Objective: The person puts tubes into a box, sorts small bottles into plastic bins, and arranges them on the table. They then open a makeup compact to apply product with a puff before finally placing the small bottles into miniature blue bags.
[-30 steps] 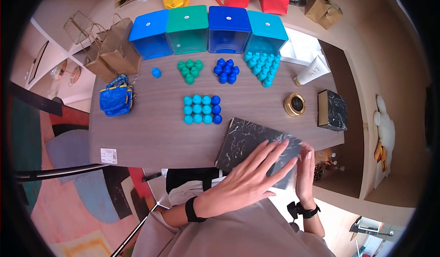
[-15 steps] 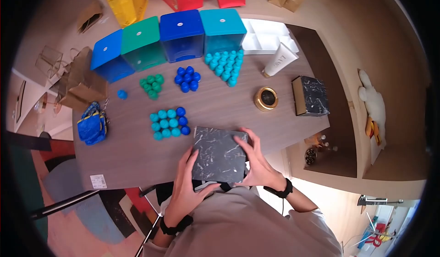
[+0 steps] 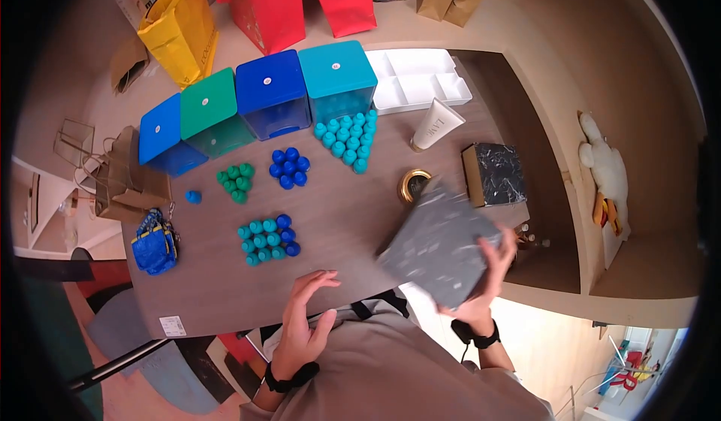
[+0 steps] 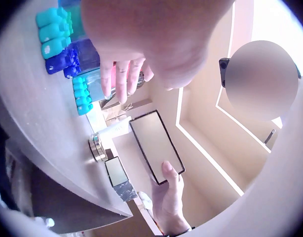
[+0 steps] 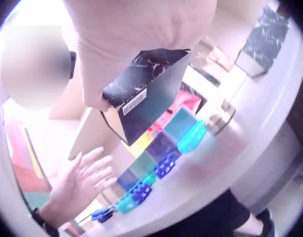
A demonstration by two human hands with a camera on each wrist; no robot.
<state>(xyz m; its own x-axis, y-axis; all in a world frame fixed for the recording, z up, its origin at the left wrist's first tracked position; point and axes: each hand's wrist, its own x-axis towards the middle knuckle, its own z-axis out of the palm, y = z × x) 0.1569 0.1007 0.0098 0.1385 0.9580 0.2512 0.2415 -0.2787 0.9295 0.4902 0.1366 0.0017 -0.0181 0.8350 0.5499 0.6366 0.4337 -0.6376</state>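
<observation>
My right hand [image 3: 488, 278] grips a book-like black marbled box [image 3: 443, 248] by its right side, tilted and blurred in the head view. In the left wrist view the box's cream side [image 4: 156, 145] faces the camera, and the right thumb lies over its lower end. A barcode label [image 5: 134, 102] shows on the box in the right wrist view. My left hand [image 3: 300, 334] is apart from the box at the table's front edge, fingers loosely extended, holding nothing. A gold-rimmed jar [image 3: 414, 186] stands just beyond the box, partly overlapped by it.
A second marbled box [image 3: 499, 175] sits at the table's right end, near a white tube [image 3: 437, 126]. Turquoise and blue bottle-shaped pieces [image 3: 263, 241] stand in grouped rows. Lidded bins [image 3: 269, 83] and a white divided tray [image 3: 420, 79] line the back; a blue pouch [image 3: 155, 244] lies left.
Both hands held the box at the front edge half a second ago. Since then the left hand has let go, and the right hand has carried the box rightward and tilted it.
</observation>
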